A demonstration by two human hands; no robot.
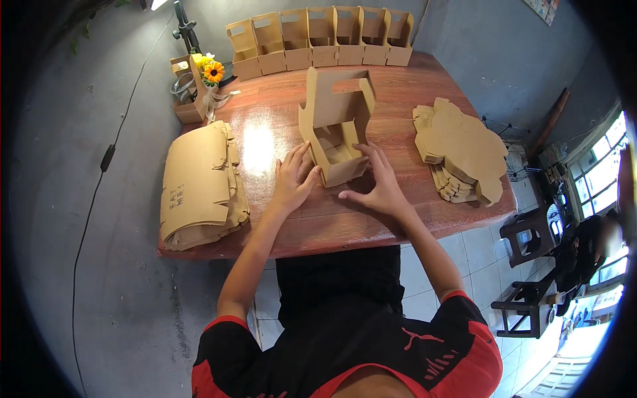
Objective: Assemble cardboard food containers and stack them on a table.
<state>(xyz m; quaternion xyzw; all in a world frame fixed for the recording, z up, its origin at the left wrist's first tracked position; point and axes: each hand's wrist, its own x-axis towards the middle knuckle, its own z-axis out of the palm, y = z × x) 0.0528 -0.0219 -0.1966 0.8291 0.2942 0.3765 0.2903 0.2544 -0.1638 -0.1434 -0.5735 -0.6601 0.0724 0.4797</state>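
Observation:
A brown cardboard box [340,174] with a tall back panel and a slot cut through its top stands upright on the table, open toward me. My left hand [293,180] rests against its lower left side, thumb and fingers apart. At the box's right side is my right hand [379,180], its fingertips touching the front right edge and its thumb held away. Neither hand wraps round the box. The underside of the box is hidden.
Several similar boxes [324,56] line the table's far edge. Stacked flat cardboard sheets [196,182] lie left, cut cardboard blanks [464,142] right. A box with flowers [213,71] stands far left on the reddish wooden table [279,235]. A person [587,249] sits beyond, right.

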